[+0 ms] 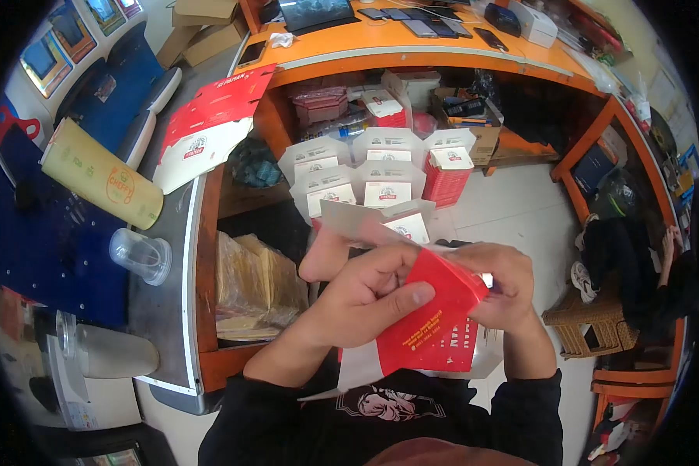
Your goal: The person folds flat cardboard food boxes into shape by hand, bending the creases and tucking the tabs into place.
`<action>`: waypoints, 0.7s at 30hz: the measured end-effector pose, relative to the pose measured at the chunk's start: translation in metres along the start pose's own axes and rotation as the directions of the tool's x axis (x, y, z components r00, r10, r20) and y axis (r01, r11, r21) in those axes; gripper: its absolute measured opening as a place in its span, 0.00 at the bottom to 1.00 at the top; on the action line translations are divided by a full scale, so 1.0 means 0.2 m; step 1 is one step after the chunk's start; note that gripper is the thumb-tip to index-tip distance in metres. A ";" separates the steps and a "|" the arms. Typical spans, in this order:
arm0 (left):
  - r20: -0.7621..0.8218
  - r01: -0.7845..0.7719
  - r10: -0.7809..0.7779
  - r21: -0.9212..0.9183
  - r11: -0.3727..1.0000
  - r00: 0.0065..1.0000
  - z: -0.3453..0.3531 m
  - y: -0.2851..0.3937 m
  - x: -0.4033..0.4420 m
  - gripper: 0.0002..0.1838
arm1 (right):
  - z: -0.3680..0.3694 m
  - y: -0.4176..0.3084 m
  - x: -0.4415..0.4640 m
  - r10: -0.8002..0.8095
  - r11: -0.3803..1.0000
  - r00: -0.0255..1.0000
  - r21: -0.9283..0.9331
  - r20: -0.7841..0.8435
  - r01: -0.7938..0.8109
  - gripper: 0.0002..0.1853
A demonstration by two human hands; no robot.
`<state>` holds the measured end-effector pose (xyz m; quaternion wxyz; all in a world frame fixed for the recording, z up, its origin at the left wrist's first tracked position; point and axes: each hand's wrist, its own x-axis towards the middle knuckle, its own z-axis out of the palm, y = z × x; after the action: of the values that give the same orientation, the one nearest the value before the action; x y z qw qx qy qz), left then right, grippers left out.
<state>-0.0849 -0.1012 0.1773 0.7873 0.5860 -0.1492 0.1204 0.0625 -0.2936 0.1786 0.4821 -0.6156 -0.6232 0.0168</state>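
Close to my chest, a red and white cardboard box (435, 322) is partly folded, with yellow print on a red panel and pale flaps sticking out. My left hand (369, 299) grips its left side, thumb pressed on the red panel. On the other side my right hand (505, 283) has its fingers curled around the box's upper right edge; some fingertips are hidden. Beyond my hands, several folded boxes (388, 194) stand in rows on the floor with raised lids. Flat red and white box sheets (210, 124) lie on the side table to the left.
A yellow cup (105, 175) and a clear plastic cup (140, 256) are on the grey side table (175, 311). Phones and a laptop (314, 14) rest on the orange desk (349, 50). At right are a woven basket (590, 326) and a seated person (637, 256).
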 end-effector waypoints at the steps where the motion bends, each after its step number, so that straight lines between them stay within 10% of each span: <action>1: -0.050 0.028 -0.028 0.007 1.000 0.998 0.00 0.00 0.00 0.13 | -0.02 -0.02 0.03 0.044 0.999 0.999 -0.010 -0.021 -0.044 0.34; 7: -0.475 -0.063 -0.016 -0.149 0.987 0.880 -0.05 0.03 0.10 0.14 | 0.03 -0.14 0.08 -0.040 0.985 0.982 -0.175 -0.182 0.007 0.32; 11: -0.523 -0.118 -0.005 -0.201 0.973 0.852 -0.04 -0.02 0.15 0.12 | 0.05 -0.16 0.02 -0.254 0.924 0.967 -0.290 0.025 0.250 0.24; 21: -0.546 -0.162 -0.040 -0.316 0.935 0.837 0.00 -0.10 0.20 0.14 | 0.08 -0.21 0.02 -0.300 0.672 0.954 -0.711 -0.009 0.205 0.12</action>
<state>-0.0400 -0.1061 0.1751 0.8840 0.3729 0.0424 0.2786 0.0225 -0.2912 0.1983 0.2469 -0.6599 -0.6299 -0.3269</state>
